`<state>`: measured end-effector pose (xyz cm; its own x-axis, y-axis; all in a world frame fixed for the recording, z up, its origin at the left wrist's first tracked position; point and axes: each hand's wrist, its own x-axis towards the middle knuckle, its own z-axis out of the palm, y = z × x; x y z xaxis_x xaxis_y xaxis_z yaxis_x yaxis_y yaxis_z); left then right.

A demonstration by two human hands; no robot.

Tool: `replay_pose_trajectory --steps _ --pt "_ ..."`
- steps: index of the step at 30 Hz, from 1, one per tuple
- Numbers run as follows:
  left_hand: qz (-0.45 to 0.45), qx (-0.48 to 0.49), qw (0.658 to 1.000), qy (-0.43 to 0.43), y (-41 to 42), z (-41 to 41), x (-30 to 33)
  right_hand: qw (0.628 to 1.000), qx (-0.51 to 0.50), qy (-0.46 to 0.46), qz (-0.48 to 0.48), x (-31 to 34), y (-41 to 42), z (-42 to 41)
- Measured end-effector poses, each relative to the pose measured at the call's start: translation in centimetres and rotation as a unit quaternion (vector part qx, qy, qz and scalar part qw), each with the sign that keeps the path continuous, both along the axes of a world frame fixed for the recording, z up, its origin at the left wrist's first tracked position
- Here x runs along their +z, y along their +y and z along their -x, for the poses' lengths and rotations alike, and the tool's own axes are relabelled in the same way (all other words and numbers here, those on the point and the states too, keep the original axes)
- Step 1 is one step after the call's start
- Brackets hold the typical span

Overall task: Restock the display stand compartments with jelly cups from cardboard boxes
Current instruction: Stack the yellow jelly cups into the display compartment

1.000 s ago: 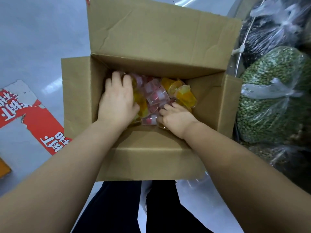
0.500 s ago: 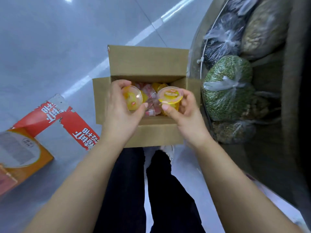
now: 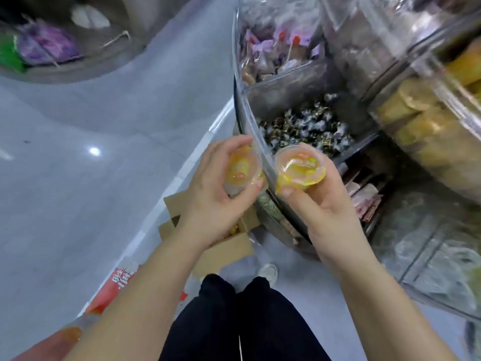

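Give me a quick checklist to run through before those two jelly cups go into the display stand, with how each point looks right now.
1. Left hand grips its jelly cup: ok.
2. Right hand grips the other jelly cup: ok.
3. Both cups lifted clear of the cardboard box: ok.
4. Cups past the clear wall of the display stand: not ok, they are at its edge.
5. Right compartment found: cannot tell; the nearest one holds dark wrapped sweets.
6. Lids sealed: cannot tell, blurred.
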<state>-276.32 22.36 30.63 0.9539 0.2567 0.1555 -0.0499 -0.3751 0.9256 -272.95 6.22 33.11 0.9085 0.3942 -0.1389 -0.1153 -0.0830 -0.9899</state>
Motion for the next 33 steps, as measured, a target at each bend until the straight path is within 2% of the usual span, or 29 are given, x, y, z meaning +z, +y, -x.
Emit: replay_pose_trajectory --steps 8,11,15,19,23,29,33 --pt "0.0 -0.159 0.985 -0.066 -9.4 -4.8 7.4 0.98 -0.185 -0.07 -0.027 7.3 -10.8 -1.0" --pt "0.001 -0.206 0.974 -0.097 -12.7 -7.3 9.8 0.971 -0.218 -0.095 -0.018 9.2 -14.6 -1.4" --pt "-0.015 -0.231 0.964 -0.135 -16.0 -10.8 12.4 0.96 -0.229 -0.153 0.058 11.4 -18.0 -3.1" --pt "-0.116 -0.271 0.945 -0.142 -17.5 -14.5 14.1 0.94 -0.251 -0.169 0.16 12.5 -19.4 -5.8" --pt "-0.171 -0.318 0.925 -0.117 -17.7 -17.8 14.5 0.935 -0.262 -0.143 0.191 12.4 -19.2 -8.2" --pt "-0.191 -0.333 0.922 -0.058 -16.6 -22.2 14.7 0.897 -0.276 -0.129 0.32 11.3 -17.2 -10.7" --pt "-0.243 -0.407 0.88 0.003 -15.7 -24.3 14.9 0.879 -0.242 -0.13 0.39 10.9 -16.7 -11.4"
